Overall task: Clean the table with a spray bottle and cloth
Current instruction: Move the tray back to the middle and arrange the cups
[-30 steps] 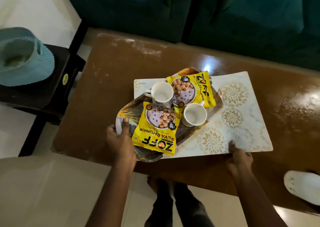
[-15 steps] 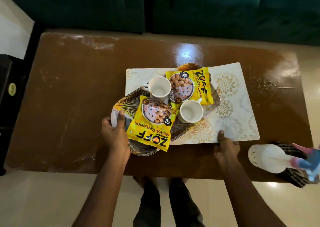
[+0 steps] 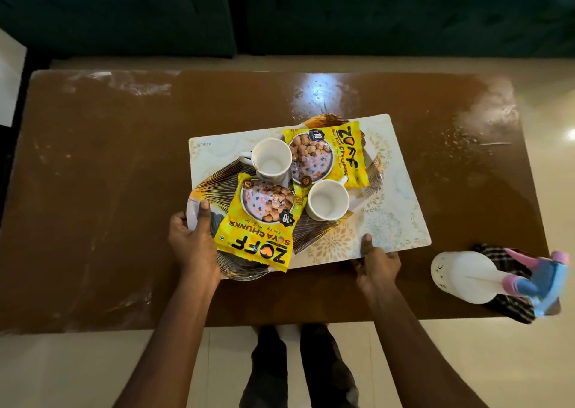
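A brown table [image 3: 102, 171] shows white dusty smears at its far left and right corners. In its middle lies a white patterned placemat [image 3: 401, 196], and on it a gold-patterned tray [image 3: 214, 180]. My left hand [image 3: 194, 245] grips the tray's near left rim, thumb on top. My right hand [image 3: 375, 261] pinches the placemat's near edge. A white spray bottle [image 3: 463, 275] with a pink and blue head lies on a dark checked cloth [image 3: 510, 263] at the table's near right corner.
The tray carries two white mugs [image 3: 271, 158] [image 3: 327, 199] and two yellow snack packets [image 3: 258, 221] [image 3: 329, 155]. A dark green sofa [image 3: 280, 12] runs along the far side. Pale floor tiles [image 3: 77, 370] and my feet lie below the near edge.
The view has swung to the right: the side stool and blue hat left the frame, and the spray bottle and cloth came fully into sight. Both hands keep their holds.
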